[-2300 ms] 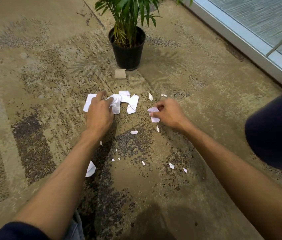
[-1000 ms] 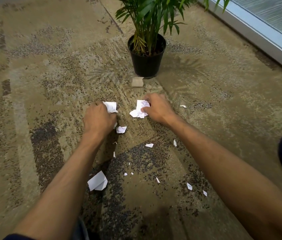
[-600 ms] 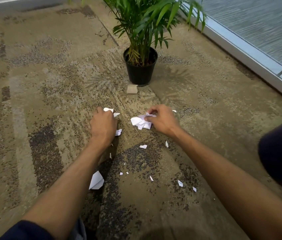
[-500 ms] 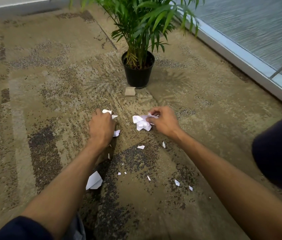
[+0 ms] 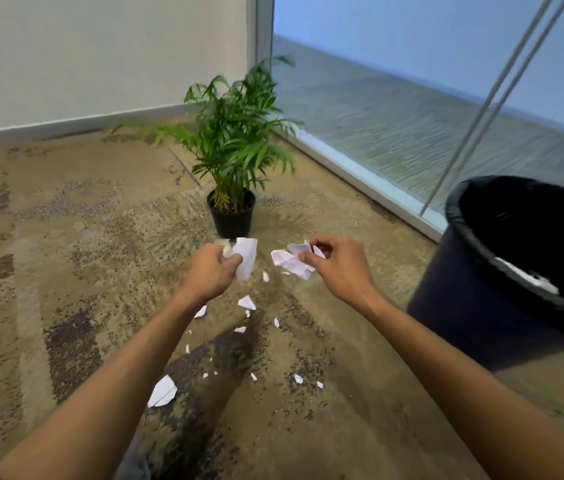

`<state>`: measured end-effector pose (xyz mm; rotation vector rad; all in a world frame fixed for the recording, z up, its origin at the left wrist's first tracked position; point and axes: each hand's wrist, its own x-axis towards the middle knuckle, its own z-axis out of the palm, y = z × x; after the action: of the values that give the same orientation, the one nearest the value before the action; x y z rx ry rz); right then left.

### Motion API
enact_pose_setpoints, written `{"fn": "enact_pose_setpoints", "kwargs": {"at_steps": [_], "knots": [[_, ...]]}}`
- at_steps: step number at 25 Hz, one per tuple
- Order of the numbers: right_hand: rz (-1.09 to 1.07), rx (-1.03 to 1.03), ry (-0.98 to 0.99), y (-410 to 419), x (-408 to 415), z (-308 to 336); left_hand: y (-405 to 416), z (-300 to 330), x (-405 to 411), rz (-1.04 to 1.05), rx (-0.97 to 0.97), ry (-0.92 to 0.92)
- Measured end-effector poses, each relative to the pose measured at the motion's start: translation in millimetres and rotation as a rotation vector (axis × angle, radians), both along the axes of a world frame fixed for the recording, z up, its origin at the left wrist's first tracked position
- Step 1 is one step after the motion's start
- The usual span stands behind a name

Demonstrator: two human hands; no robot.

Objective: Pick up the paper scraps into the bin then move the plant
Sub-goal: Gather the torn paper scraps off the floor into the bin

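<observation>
My left hand (image 5: 209, 271) grips a bunch of white paper scraps (image 5: 246, 258), lifted off the carpet. My right hand (image 5: 337, 268) pinches another crumpled bunch of scraps (image 5: 289, 263) at the same height. Several small scraps (image 5: 246, 302) still lie on the carpet below the hands, and a larger folded piece (image 5: 162, 392) lies by my left forearm. The dark bin (image 5: 516, 271), lined with a black bag, stands at the right, close to my right arm. A green potted plant (image 5: 233, 161) in a black pot stands just beyond my hands.
A white wall with a baseboard (image 5: 65, 121) runs along the back. A glass wall with a metal floor frame (image 5: 360, 183) runs along the right behind the bin. Patterned tan carpet (image 5: 83, 254) covers the floor.
Both hands have lifted off the carpet with their gathered scraps. The view has tilted up, so the wall, the glass and the bin at the right now show.
</observation>
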<state>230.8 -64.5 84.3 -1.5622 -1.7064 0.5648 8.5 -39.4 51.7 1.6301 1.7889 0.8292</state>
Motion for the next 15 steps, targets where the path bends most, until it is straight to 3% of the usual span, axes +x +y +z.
{"fn": "enact_pose_setpoints", "kwargs": {"at_steps": [4,7,11,15], "knots": [[-0.137,0.164,-0.064,-27.6,49.7,65.5,-4.7,54.2,77.3,-0.113,-0.055,-0.423],[-0.302,0.264,-0.131,-47.4,106.6,109.2,-7.0,93.5,149.5,-0.207,-0.095,-0.587],[-0.516,0.289,-0.193,-76.3,189.1,140.8,-12.4,133.1,251.1,-0.342,-0.041,-0.591],[-0.590,0.150,-0.275,-91.6,243.0,140.9,-21.2,145.8,323.8,-0.469,-0.165,-0.476]]}}
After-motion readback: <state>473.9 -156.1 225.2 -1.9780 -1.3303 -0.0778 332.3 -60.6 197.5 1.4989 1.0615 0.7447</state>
